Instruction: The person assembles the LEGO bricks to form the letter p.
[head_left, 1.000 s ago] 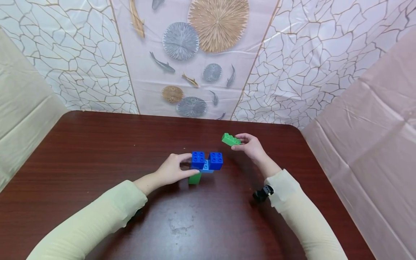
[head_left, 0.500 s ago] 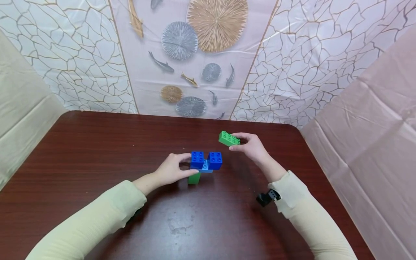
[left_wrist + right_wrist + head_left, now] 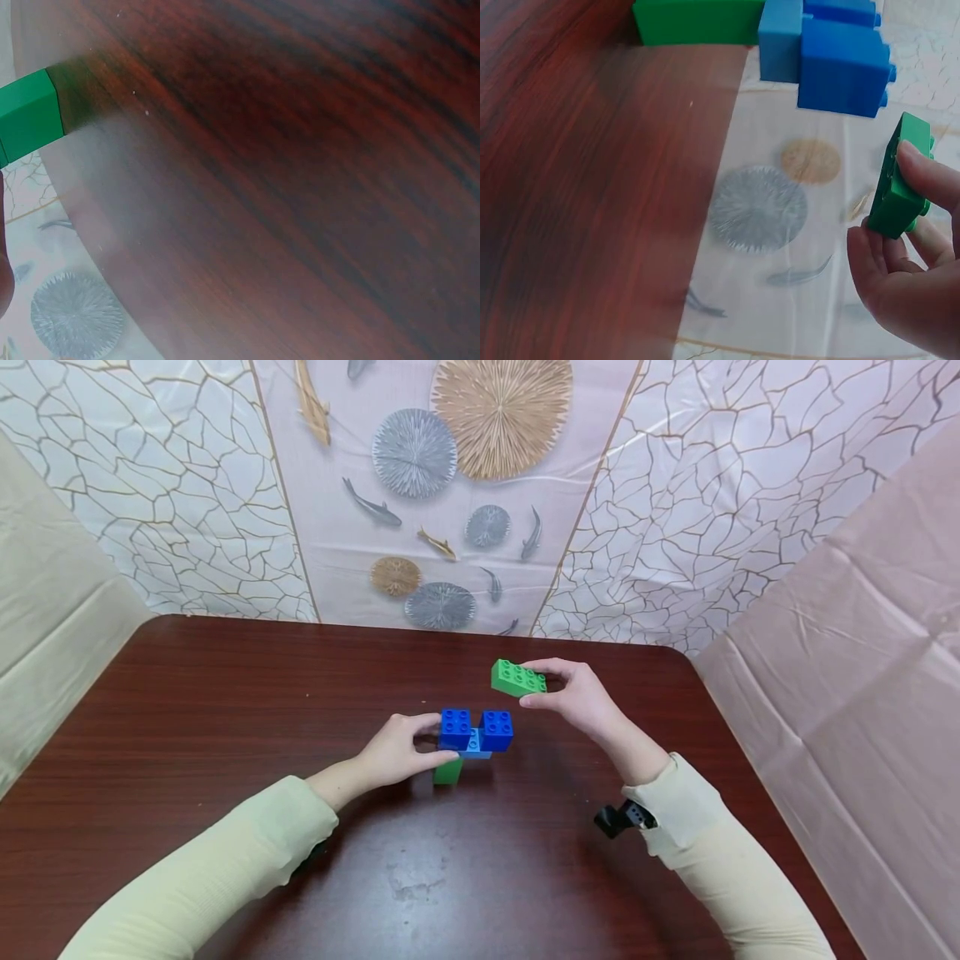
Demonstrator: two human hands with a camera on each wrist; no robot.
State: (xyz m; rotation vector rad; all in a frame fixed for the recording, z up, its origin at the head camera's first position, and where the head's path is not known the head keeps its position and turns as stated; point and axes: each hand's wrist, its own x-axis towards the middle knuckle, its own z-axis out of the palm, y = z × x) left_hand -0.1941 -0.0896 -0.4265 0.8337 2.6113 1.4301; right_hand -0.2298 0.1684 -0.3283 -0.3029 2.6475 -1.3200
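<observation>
A small block build stands on the table: a green base [image 3: 447, 772], a light blue brick [image 3: 475, 743] across it, and two dark blue bricks [image 3: 497, 732] side by side on top with a gap between. My left hand [image 3: 392, 750] grips the build from its left side, thumb in front and fingers behind. In the right wrist view the dark blue brick [image 3: 843, 69] shows its studs. My right hand [image 3: 576, 697] pinches a bright green eight-stud brick [image 3: 516, 678] by its right end, behind and right of the build. In the left wrist view only the green base [image 3: 30, 114] shows.
The dark brown wooden table [image 3: 262, 693] has a glossy top. A patterned cloth [image 3: 480, 510] hangs behind its far edge, with pale cloth walls at both sides. Small black wrist cameras hang beneath the sleeves, the right one [image 3: 624, 817] showing more plainly.
My right hand has moved left and slightly up with the green brick, which is now nearer the space above the build. My left hand and the build have stayed in place.
</observation>
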